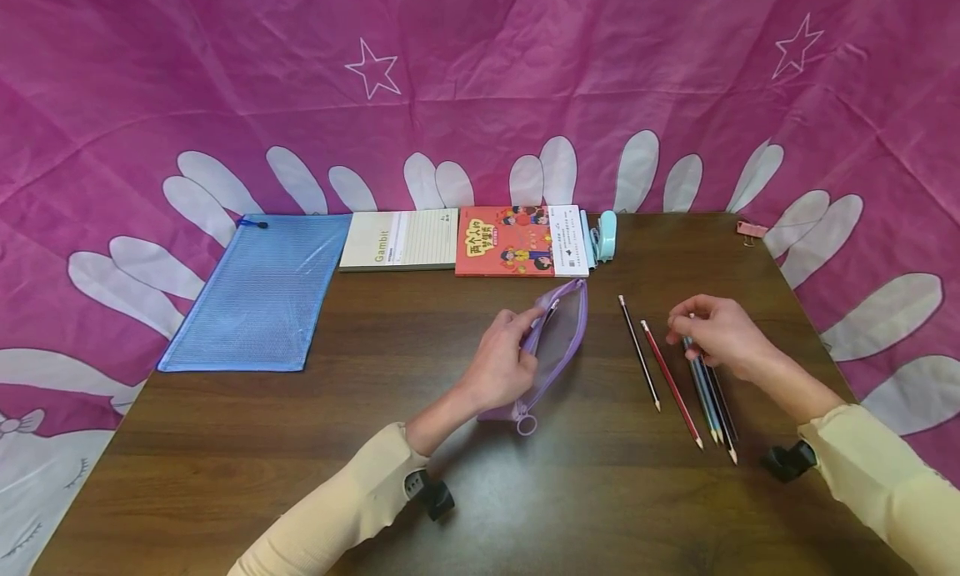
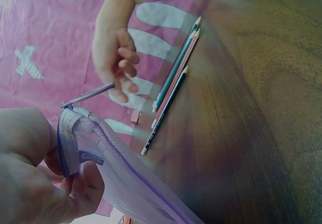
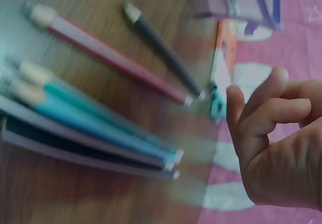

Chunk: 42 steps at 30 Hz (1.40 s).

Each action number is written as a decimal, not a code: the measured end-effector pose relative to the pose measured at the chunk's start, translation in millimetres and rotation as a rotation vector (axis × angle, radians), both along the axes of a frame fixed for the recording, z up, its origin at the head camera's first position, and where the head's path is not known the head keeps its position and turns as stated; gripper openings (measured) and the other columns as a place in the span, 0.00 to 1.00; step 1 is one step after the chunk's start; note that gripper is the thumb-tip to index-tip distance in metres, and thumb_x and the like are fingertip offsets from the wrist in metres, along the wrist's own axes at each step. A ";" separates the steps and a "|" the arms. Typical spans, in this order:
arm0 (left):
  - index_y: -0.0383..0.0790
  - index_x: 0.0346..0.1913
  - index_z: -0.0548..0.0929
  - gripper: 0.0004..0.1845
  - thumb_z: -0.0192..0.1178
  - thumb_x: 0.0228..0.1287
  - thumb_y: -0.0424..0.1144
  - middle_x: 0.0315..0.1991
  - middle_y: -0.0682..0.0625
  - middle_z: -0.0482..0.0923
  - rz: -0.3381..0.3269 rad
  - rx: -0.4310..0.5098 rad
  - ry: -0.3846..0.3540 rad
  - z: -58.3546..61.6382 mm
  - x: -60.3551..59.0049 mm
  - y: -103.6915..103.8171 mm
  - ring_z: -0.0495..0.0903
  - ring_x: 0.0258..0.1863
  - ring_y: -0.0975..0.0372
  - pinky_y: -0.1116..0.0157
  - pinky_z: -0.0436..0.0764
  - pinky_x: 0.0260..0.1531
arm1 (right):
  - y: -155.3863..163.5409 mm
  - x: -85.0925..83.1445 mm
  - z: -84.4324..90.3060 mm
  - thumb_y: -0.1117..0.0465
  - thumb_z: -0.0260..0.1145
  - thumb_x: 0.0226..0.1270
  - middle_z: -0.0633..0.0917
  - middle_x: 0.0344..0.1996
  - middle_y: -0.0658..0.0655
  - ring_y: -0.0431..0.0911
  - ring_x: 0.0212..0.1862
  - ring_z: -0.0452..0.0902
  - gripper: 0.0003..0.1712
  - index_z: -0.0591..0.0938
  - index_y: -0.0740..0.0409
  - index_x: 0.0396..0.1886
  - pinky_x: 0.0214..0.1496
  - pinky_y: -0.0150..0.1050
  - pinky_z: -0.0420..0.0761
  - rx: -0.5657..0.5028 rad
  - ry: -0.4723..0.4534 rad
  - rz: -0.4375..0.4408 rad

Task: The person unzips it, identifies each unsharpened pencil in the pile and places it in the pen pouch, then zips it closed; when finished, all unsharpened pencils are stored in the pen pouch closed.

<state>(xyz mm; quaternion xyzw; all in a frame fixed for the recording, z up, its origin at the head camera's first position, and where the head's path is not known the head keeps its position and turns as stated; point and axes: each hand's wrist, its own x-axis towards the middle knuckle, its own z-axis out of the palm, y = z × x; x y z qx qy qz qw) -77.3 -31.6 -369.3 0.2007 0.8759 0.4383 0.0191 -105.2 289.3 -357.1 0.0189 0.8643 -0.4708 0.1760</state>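
Note:
My left hand point(image 1: 498, 359) grips one side of a purple mesh zip pouch point(image 1: 553, 368), whose mouth gapes. A pencil point(image 1: 553, 307) shows inside the pouch, by the left fingers. The pouch's ring pull point(image 1: 527, 425) hangs at the near end. My right hand point(image 1: 716, 330) hovers over the top ends of a bunch of pencils point(image 1: 707, 401), in blue, green and dark colours. Its fingers are loosely bent with nothing between them in the right wrist view. Left of that bunch lie a red pencil point(image 1: 672, 384) and a black pencil point(image 1: 639, 351), side by side.
Along the back edge lie a blue mesh zip folder point(image 1: 258, 301), a lined notebook point(image 1: 397, 240) and a red book point(image 1: 504, 242). A mint-green item point(image 1: 606, 236) is beside the book. A pink clip point(image 1: 752, 230) sits at the far right corner, before the pink curtain point(image 1: 480, 76).

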 end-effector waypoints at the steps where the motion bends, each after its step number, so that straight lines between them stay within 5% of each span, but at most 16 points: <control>1: 0.30 0.69 0.71 0.36 0.55 0.50 0.20 0.44 0.41 0.73 -0.001 -0.001 0.001 -0.2 -0.2 -0.1 0.72 0.41 0.54 0.61 0.75 0.40 | 4.0 -0.8 -2.1 0.63 0.57 0.74 0.84 0.34 0.61 0.44 0.22 0.76 0.18 0.70 0.72 0.55 0.20 0.35 0.70 0.013 -0.007 0.010; 13: 0.31 0.70 0.71 0.36 0.55 0.51 0.20 0.44 0.41 0.72 0.001 0.001 -0.005 0.0 -1.3 -2.1 0.72 0.41 0.55 0.62 0.75 0.40 | 27.4 -11.1 -11.6 0.63 0.62 0.71 0.84 0.29 0.57 0.46 0.22 0.78 0.21 0.71 0.74 0.54 0.18 0.37 0.70 0.241 -0.044 0.139; 42: 0.31 0.70 0.71 0.36 0.55 0.52 0.20 0.45 0.41 0.72 0.004 0.001 -0.018 0.8 -0.1 -1.2 0.72 0.41 0.55 0.62 0.75 0.39 | 40.6 -10.8 -23.2 0.64 0.65 0.65 0.84 0.21 0.52 0.46 0.21 0.81 0.18 0.75 0.75 0.48 0.18 0.41 0.74 0.348 0.014 0.108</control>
